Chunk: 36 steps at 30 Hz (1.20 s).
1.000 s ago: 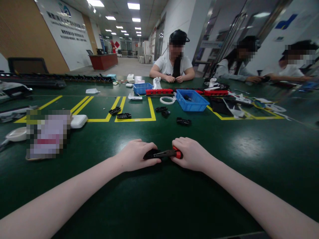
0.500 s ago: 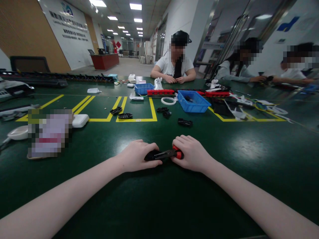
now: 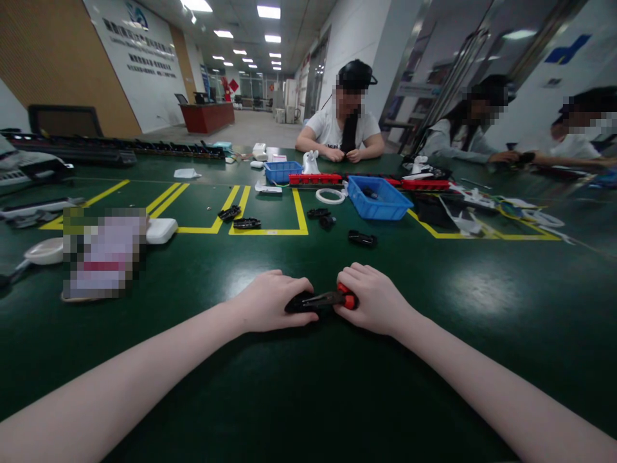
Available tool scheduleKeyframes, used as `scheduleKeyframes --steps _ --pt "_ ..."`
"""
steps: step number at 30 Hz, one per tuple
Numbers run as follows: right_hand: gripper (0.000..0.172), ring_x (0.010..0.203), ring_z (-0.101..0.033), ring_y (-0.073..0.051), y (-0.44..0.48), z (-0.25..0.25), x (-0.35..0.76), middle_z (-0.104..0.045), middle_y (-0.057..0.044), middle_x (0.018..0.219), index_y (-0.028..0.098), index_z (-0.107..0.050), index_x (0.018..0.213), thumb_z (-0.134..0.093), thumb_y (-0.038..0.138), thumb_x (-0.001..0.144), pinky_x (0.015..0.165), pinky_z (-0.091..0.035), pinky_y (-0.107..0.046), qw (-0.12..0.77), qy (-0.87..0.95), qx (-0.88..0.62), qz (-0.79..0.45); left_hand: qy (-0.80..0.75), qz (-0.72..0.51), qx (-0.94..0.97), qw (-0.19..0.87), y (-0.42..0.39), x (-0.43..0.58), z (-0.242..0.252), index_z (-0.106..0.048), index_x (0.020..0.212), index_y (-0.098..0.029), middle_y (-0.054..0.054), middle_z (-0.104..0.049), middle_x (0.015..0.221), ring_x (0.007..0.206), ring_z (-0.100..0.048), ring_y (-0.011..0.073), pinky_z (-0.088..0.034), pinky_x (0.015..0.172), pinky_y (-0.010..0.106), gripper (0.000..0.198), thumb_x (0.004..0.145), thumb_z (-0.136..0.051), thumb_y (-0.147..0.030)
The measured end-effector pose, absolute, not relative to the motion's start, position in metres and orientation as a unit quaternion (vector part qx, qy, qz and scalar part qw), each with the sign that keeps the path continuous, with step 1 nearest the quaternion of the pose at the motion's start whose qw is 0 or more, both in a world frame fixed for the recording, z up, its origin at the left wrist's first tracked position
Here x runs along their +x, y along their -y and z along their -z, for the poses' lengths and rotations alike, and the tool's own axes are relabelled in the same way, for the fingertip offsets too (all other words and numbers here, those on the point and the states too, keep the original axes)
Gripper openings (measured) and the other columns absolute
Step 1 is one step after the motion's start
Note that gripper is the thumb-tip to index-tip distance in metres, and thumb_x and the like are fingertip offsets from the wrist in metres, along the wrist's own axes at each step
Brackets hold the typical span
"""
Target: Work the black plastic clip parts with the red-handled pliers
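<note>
In the middle of the head view, my left hand is closed around a black plastic part, pinched between thumb and fingers. Opposite it, my right hand grips red-handled pliers, whose dark metal jaws point left and meet the black part. Exactly where the jaw tips bite is hard to make out against the dark plastic. Both hands are low over the green table. Beyond them lie similar black parts: a single one ahead of my right hand, and another inside the yellow tape lines.
A blue bin with dark pieces stands ahead, beside a white ring and red strips. To the left are a blurred-out phone and a white case. Co-workers sit across the table and at the right.
The whole scene has shifted slightly to the right in the view. Both hands keep their hold on the pliers and the black part, with little visible movement between them.
</note>
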State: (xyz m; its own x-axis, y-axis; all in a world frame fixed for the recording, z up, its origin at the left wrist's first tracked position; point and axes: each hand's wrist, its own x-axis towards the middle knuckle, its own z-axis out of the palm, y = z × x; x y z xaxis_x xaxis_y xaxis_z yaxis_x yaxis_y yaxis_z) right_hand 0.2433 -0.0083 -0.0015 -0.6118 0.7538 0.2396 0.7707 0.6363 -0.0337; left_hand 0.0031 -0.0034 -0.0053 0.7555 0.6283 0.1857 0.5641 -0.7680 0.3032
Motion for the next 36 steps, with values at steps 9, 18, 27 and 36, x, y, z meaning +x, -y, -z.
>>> scheduleKeyframes --steps 9,18,27,36 --pt "0.017 0.070 -0.050 -0.018 0.0101 -0.0005 0.2445 -0.058 -0.004 0.077 0.021 -0.047 0.075 -0.061 0.031 0.078 0.065 -0.037 -0.031 0.116 0.900 -0.419 0.030 -0.326 -0.129 0.929 0.120 0.0038 0.0028 0.0021 -0.058 0.107 -0.020 0.002 -0.070 0.089 0.075 -0.066 0.0185 -0.045 0.072 0.031 0.034 0.092 -0.056 -0.051" --pt "0.016 0.071 -0.052 -0.019 0.0108 -0.0022 0.2432 -0.059 -0.004 0.077 0.022 -0.047 0.076 -0.061 0.029 0.078 0.065 -0.037 -0.031 0.117 0.898 -0.423 0.033 -0.323 -0.127 0.928 0.134 0.0034 0.0023 -0.0009 -0.061 0.104 -0.020 0.002 -0.068 0.085 0.073 -0.064 0.0184 -0.044 0.069 0.029 0.034 0.093 -0.054 -0.052" --pt "0.018 0.070 -0.050 -0.019 0.0102 -0.0019 0.2422 -0.058 -0.004 0.077 0.022 -0.046 0.074 -0.062 0.030 0.076 0.065 -0.036 -0.031 0.110 0.900 -0.420 0.042 -0.324 -0.128 0.929 0.126 0.0022 0.0025 0.0017 -0.059 0.106 -0.021 0.002 -0.069 0.087 0.074 -0.065 0.0187 -0.045 0.070 0.029 0.033 0.090 -0.061 -0.050" --pt "0.017 0.069 -0.051 -0.019 0.0108 -0.0043 0.2372 -0.059 -0.004 0.076 0.022 -0.046 0.075 -0.061 0.031 0.077 0.064 -0.037 -0.032 0.109 0.898 -0.424 0.039 -0.333 -0.130 0.924 0.135 0.0011 0.0023 0.0025 -0.056 0.110 -0.022 0.002 -0.069 0.092 0.077 -0.065 0.0195 -0.046 0.069 0.029 0.033 0.089 -0.062 -0.047"
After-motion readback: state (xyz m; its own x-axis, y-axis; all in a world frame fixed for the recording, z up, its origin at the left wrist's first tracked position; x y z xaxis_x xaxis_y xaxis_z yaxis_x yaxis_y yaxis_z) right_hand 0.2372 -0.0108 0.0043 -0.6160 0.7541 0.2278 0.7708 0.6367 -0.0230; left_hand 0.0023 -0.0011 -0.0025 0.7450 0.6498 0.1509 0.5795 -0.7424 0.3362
